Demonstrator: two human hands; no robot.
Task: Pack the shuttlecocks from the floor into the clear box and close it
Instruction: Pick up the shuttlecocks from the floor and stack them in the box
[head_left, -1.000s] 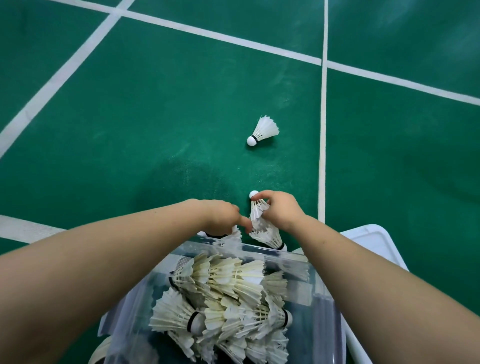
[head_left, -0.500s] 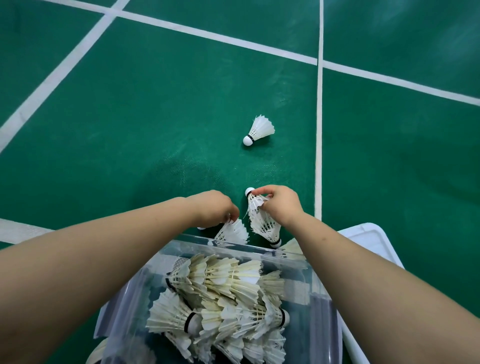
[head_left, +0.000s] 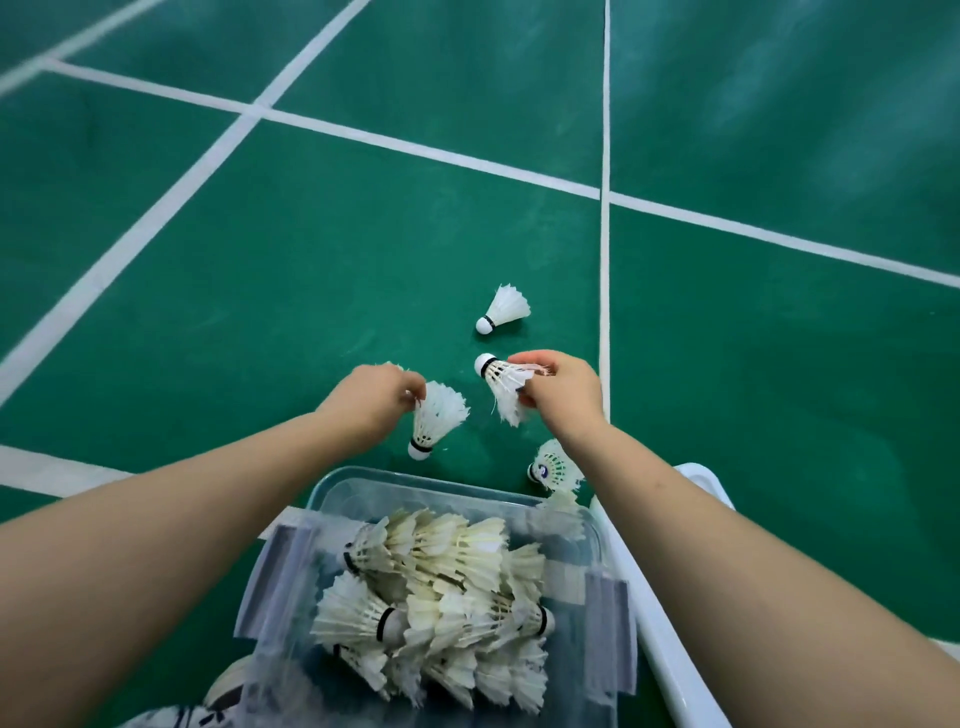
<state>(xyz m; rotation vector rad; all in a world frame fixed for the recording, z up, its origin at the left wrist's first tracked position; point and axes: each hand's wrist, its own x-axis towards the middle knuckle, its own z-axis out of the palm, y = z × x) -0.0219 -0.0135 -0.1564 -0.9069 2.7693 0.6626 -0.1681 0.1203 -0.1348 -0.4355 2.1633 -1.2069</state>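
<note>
The left hand (head_left: 371, 397) and right hand (head_left: 558, 387) each pinch a featherlight white feathered shuttlecock (head_left: 435, 418) by its brittle skirt (judging the cork safer).

A single head-worn view looks steeply down and forward from above the person's arms. Both forearms enter from the lower corners and meet near the frame's centre. The clear box (head_left: 452, 587) sits close under the lens at bottom centre, while the green floor (head_left: 260, 291) and its white lines (head_left: 604, 208) recede toward the top, bowed by the wide-angle lens.
</note>
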